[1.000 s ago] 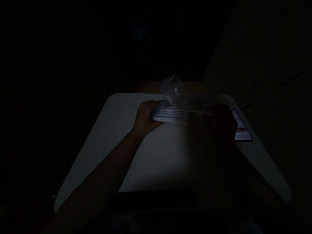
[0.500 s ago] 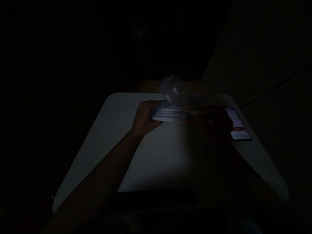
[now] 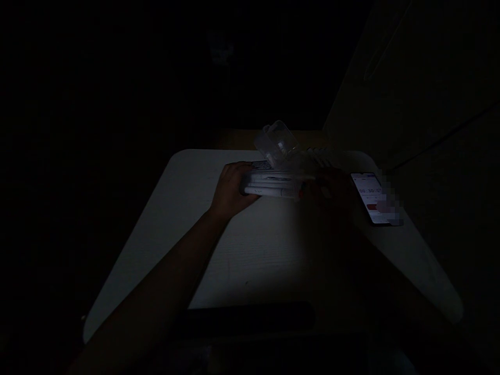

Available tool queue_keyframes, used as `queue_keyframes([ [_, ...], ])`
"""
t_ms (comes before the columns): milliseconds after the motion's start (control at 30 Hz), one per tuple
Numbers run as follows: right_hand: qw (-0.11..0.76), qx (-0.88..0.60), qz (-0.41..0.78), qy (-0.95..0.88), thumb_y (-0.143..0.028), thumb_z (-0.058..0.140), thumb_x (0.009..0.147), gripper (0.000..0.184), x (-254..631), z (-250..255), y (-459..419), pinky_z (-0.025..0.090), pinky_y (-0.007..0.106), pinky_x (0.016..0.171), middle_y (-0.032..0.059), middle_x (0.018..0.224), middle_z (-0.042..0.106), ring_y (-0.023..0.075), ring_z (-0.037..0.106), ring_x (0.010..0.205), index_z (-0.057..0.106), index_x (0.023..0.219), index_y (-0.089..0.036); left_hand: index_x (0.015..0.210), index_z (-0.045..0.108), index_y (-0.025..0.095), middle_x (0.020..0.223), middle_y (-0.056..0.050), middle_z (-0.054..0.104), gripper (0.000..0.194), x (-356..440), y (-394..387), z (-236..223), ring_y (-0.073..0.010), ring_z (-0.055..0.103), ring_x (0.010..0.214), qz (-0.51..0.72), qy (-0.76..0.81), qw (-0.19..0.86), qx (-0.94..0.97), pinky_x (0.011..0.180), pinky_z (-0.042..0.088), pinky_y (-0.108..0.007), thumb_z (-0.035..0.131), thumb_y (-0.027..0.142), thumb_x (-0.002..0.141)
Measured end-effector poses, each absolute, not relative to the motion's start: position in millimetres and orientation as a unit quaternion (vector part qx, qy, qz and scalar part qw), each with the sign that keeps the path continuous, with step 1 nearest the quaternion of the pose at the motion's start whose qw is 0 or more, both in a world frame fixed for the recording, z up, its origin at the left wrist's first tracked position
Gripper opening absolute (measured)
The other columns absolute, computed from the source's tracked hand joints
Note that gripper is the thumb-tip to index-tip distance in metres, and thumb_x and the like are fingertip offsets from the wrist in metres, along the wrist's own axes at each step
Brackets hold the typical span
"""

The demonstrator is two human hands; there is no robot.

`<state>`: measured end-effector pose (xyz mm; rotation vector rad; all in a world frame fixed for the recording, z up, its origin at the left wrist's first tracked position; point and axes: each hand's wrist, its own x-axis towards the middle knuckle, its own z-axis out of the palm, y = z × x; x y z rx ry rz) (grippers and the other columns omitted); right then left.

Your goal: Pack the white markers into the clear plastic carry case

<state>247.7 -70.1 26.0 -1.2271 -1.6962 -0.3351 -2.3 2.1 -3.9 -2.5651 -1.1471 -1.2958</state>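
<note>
My left hand (image 3: 231,188) is wrapped round the left end of a clear plastic case (image 3: 289,191), which holds several white markers (image 3: 269,191). The case's transparent lid (image 3: 279,139) stands up behind, tilted back. In deep shadow at the case's right end is my right hand (image 3: 334,187), its fingers closed at the end of one white marker (image 3: 300,178) lying along the top of the others. The fingertips are hard to make out. Dark and reddish marker ends show beside them.
A lit phone (image 3: 371,200) with a timer on its screen lies to the right on the white table (image 3: 164,224). Several more markers (image 3: 318,153) lie behind my right hand. A dark strip (image 3: 250,317) runs along the near table edge. The surroundings are very dark.
My right hand has moved left towards the case, and the white marker in it has slid further in over the others. More of the phone shows. My left hand stays in place.
</note>
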Motion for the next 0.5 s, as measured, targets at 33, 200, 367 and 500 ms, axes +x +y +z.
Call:
queue_keyframes([
  [33, 0.492, -0.489, -0.146, -0.706, -0.026, 0.058, 0.085, 0.013, 246.4, 24.8, -68.9, 0.052, 0.03, 0.076, 0.0048, 0.094, 0.066, 0.0154, 0.063, 0.088, 0.063, 0.095, -0.021, 0.115, 0.05, 0.024, 0.117, -0.009, 0.062, 0.06, -2.3, 1.9, -3.7, -0.028, 0.057, 0.109, -0.419, -0.37, 0.026, -0.829, 0.094, 0.044, -0.047, 0.072, 0.05, 0.065],
  [200, 0.476, -0.495, -0.14, -0.713, -0.024, 0.052, 0.088, 0.017, 244.8, 22.0, -65.4, 0.054, 0.034, 0.081, 0.0062, 0.1, 0.067, 0.0173, 0.063, 0.095, 0.065, 0.098, -0.021, 0.116, 0.049, 0.024, 0.117, -0.008, 0.062, 0.061, -1.8, 1.2, -2.1, -0.0269, 0.057, 0.108, -0.421, -0.356, 0.041, -0.833, 0.092, 0.045, -0.045, 0.072, 0.049, 0.066],
  [367, 0.462, -0.482, -0.093, -0.739, -0.025, 0.047, 0.089, 0.023, 247.4, 21.1, -64.1, 0.055, 0.035, 0.083, 0.0073, 0.102, 0.067, 0.0177, 0.064, 0.096, 0.066, 0.101, -0.02, 0.116, 0.048, 0.024, 0.117, -0.008, 0.063, 0.06, -1.5, 1.7, -2.6, -0.0272, 0.057, 0.109, -0.419, -0.356, 0.041, -0.834, 0.093, 0.044, -0.046, 0.072, 0.048, 0.066],
  [500, 0.446, -0.466, -0.098, -0.758, -0.024, 0.045, 0.089, 0.028, 248.9, 18.7, -63.2, 0.053, 0.034, 0.088, 0.0111, 0.107, 0.066, 0.0189, 0.062, 0.103, 0.065, 0.107, -0.017, 0.115, 0.048, 0.024, 0.118, -0.008, 0.062, 0.06, -1.7, 1.9, -3.2, -0.0269, 0.057, 0.11, -0.428, -0.358, 0.033, -0.829, 0.093, 0.044, -0.045, 0.073, 0.047, 0.066],
])
